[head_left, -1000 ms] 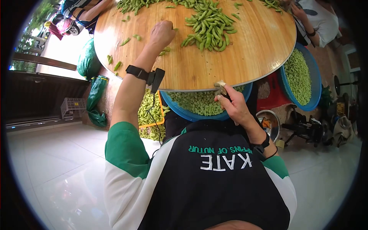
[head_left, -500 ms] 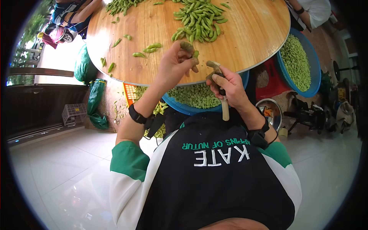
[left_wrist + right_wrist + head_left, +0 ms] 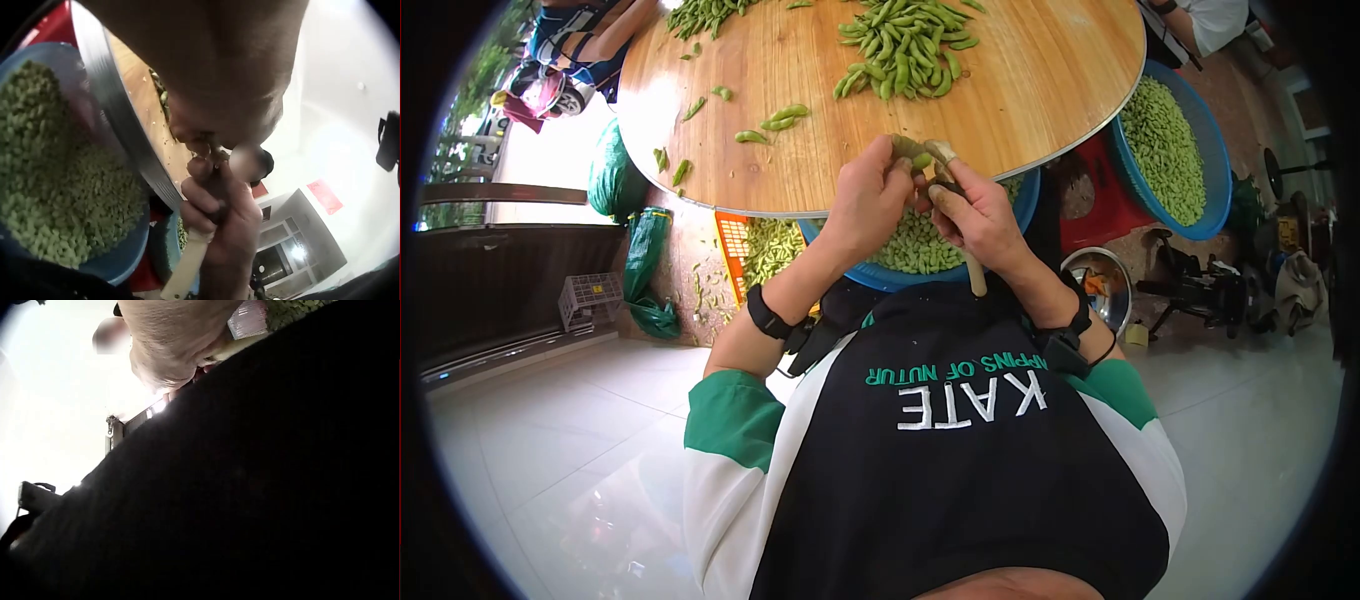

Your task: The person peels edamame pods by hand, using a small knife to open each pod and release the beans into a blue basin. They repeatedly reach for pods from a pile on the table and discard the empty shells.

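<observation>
Over the table's near edge, my two hands meet in the head view. My left hand (image 3: pixel 866 200) pinches a green soybean pod (image 3: pixel 922 160) between thumb and fingers. Close against it, my right hand (image 3: pixel 986 222) grips a tool with a pale handle (image 3: pixel 976 274), which sticks out below the palm; its working end is hidden by the fingers. The left wrist view shows that handle (image 3: pixel 187 265) under the curled right fingers. Below the hands sits a blue basin (image 3: pixel 880 279) of shelled green beans (image 3: pixel 925 248). A pile of pods (image 3: pixel 905 50) lies beyond on the round wooden table (image 3: pixel 1040 90).
Several loose pods (image 3: pixel 784 118) lie on the table's left side. An orange crate (image 3: pixel 733 250) of pods stands below left. To the right are another blue basin (image 3: pixel 1226 190) of beans, a red stool (image 3: pixel 1095 205) and a metal bowl (image 3: pixel 1122 318). Other people's arms (image 3: pixel 622 32) show across the table.
My left hand has come back from the tabletop with a pod and met the right hand. The right hand has turned, bringing the pale handle into view.
</observation>
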`<action>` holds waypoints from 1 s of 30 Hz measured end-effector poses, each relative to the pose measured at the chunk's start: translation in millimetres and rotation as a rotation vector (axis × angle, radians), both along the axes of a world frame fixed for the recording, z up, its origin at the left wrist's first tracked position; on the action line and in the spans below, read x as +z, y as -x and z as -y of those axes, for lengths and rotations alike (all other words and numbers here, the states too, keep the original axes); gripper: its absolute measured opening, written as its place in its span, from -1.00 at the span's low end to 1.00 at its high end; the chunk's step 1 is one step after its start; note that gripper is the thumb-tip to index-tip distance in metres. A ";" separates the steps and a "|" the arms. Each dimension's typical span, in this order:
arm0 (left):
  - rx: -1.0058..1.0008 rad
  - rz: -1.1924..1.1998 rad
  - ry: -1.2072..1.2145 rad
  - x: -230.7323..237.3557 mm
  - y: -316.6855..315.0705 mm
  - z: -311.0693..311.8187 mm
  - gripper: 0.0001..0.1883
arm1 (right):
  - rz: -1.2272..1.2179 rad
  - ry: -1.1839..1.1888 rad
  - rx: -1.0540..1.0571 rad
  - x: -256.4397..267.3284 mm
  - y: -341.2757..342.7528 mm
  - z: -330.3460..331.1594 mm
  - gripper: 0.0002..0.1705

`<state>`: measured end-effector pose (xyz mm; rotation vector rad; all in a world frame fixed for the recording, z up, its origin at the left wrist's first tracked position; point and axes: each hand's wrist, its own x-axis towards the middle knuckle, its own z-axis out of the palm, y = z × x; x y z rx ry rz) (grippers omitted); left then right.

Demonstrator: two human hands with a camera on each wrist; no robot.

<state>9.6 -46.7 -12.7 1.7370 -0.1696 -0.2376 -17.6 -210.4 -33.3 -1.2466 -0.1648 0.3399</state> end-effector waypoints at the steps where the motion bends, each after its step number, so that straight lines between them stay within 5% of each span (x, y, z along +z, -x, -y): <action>1: 0.000 0.001 0.003 0.0 0.0 0.7 -0.89 | 0.001 0.003 0.000 -0.6 -0.2 1.9 -0.82; 10: -0.025 -0.143 0.129 -0.2 3.6 -0.2 -0.88 | -0.021 -0.016 0.057 -8.3 7.0 8.6 -0.84; 18: -0.084 -0.334 0.323 -9.3 -2.3 -8.4 -0.85 | -0.090 -0.214 0.159 -7.7 9.8 16.8 -0.47; 30: -0.005 -0.280 0.392 -10.1 1.5 -3.6 -0.90 | -0.083 -0.276 0.150 -0.7 13.7 16.6 -0.52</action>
